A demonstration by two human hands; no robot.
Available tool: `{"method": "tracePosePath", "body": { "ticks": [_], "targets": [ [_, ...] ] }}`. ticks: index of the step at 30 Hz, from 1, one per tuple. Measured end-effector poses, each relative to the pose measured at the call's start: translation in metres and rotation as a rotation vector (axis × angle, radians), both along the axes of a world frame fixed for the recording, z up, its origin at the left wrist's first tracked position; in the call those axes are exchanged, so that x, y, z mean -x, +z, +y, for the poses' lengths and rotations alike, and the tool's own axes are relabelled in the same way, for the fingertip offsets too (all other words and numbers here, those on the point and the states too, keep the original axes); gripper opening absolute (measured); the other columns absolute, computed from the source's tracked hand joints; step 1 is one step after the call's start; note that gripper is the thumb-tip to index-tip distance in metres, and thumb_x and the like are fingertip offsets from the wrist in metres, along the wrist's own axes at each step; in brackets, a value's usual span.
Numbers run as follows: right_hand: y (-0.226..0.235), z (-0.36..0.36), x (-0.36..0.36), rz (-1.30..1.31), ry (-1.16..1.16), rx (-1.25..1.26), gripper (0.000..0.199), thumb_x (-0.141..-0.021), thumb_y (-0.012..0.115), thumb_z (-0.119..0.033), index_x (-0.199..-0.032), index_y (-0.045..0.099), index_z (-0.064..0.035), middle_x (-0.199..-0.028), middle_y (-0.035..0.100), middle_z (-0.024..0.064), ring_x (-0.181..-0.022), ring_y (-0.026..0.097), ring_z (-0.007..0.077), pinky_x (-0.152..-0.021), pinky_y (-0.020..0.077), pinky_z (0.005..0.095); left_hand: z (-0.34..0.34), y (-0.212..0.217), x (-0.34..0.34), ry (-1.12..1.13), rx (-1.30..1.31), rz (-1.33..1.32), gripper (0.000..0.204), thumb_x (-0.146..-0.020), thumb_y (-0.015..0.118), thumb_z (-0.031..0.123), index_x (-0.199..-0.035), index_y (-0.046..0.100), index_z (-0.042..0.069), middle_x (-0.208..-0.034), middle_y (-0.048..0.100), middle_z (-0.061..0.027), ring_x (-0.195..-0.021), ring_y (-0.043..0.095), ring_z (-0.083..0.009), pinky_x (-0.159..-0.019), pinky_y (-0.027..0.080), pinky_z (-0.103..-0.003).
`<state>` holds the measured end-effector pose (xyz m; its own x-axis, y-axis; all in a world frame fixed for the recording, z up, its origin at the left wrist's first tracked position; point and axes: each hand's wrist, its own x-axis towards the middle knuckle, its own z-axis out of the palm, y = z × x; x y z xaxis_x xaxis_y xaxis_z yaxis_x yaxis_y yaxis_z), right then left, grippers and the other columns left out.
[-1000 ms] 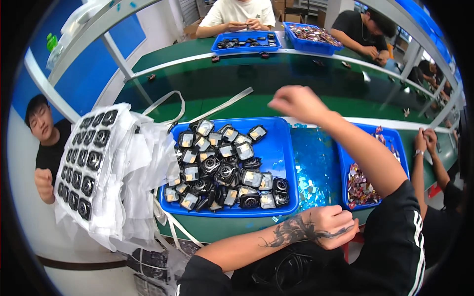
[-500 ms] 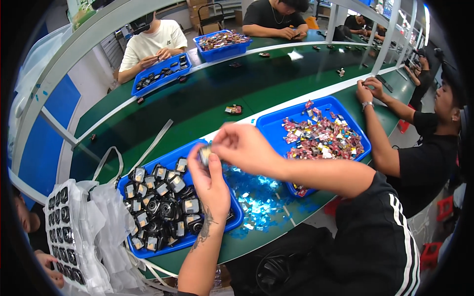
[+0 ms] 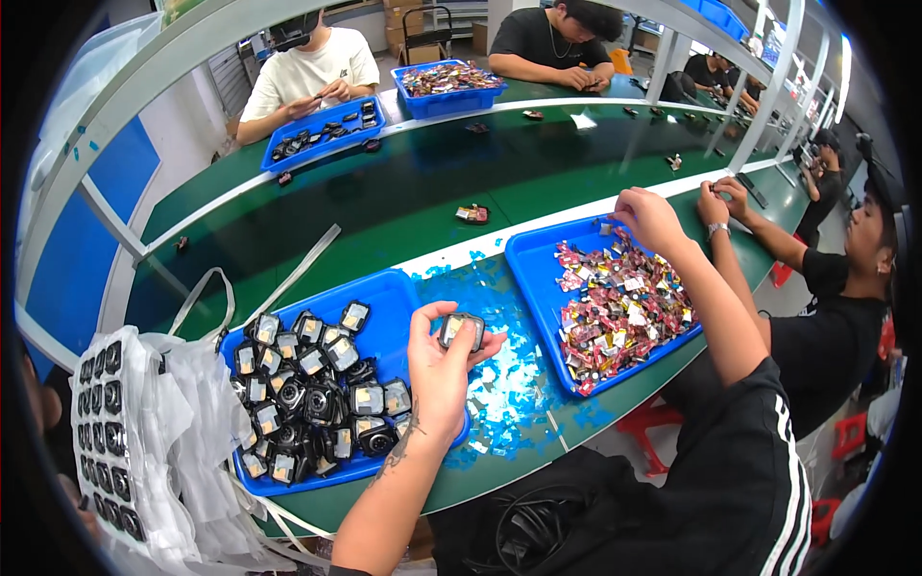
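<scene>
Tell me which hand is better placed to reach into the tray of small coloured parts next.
Probably the right hand: it is by the far edge of that blue tray, while the left hand holds a black-rimmed case, farther off. I can't tell whether the right holds anything.

At the back there are stacked cardboard boxes (image 3: 403,19); nearer, a red stool (image 3: 649,419) is standing, and a black cable (image 3: 526,528) lies coiled.

Comprises a green bench (image 3: 317,506) with a dark central strip (image 3: 403,192). Carries a left blue tray (image 3: 389,326) and a right blue tray (image 3: 538,264) on the near side, with blue scraps (image 3: 509,384) between. Bears small components (image 3: 472,214) along the strip; supports two far trays (image 3: 331,147).
</scene>
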<state>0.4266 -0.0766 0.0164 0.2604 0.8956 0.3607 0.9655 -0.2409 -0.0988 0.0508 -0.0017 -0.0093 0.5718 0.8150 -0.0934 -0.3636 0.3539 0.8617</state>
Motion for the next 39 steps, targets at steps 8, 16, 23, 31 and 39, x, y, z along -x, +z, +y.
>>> {"method": "tracePosePath", "body": {
  "ticks": [8, 16, 23, 31, 39],
  "targets": [
    [0.034, -0.023, 0.14, 0.797, 0.179, -0.318, 0.008, -0.091, 0.061, -0.006, -0.088, 0.058, 0.0002, -0.077, 0.058, -0.0001, -0.069, 0.052, 0.005, -0.064, 0.0416, 0.0214, 0.001, 0.007, 0.01, -0.076, -0.234, 0.062, 0.03, -0.097, 0.054, 0.01, -0.127, 0.058, 0.009, -0.111, 0.057, -0.0044, -0.083, 0.058, -0.0118, -0.062, 0.046, -0.021],
    [0.012, -0.033, 0.225, 0.996, 0.328, -0.174, 0.007, -0.086, 0.067, -0.002, -0.091, 0.062, 0.001, -0.087, 0.065, 0.0059, -0.079, 0.063, 0.0104, -0.07, 0.0514, 0.0244, -0.006, -0.002, 0.0, -0.016, -0.447, 0.095, 0.02, -0.081, 0.077, 0.017, -0.1, 0.075, 0.009, -0.109, 0.055, -0.006, -0.095, 0.054, -0.0107, -0.064, 0.044, -0.021],
    [0.039, -0.013, 0.22, 0.975, 0.438, -0.074, 0.015, -0.088, 0.067, -0.011, -0.099, 0.065, -0.0008, -0.088, 0.067, 0.0056, -0.08, 0.063, 0.0114, -0.07, 0.0498, 0.0252, -0.013, 0.014, 0.006, 0.132, -0.72, 0.336, 0.013, -0.078, 0.078, 0.013, -0.088, 0.073, 0.005, -0.109, 0.057, -0.0094, -0.091, 0.062, -0.0179, -0.067, 0.051, -0.028],
    [0.039, 0.002, 0.197, 1.349, 0.403, 0.237, 0.013, -0.088, 0.067, -0.012, -0.085, 0.069, 0.0005, -0.076, 0.064, 0.0, -0.07, 0.057, 0.0052, -0.064, 0.0449, 0.021, -0.012, 0.008, 0.005, 0.208, -1.16, 0.385, 0.014, -0.076, 0.076, 0.009, -0.088, 0.069, 0.004, -0.105, 0.057, -0.0116, -0.088, 0.063, -0.0281, -0.073, 0.052, -0.037],
    [0.025, 0.012, 0.192, 1.42, 0.461, 0.274, 0.017, -0.088, 0.068, -0.015, -0.081, 0.068, 0.0001, -0.074, 0.063, -0.0005, -0.069, 0.055, 0.0044, -0.062, 0.0428, 0.0208, -0.012, 0.002, 0.001, 0.344, -1.288, 0.484, 0.014, -0.073, 0.076, 0.007, -0.085, 0.069, 0.004, -0.098, 0.059, -0.0095, -0.082, 0.063, -0.0277, -0.068, 0.05, -0.037]
  ]
}}
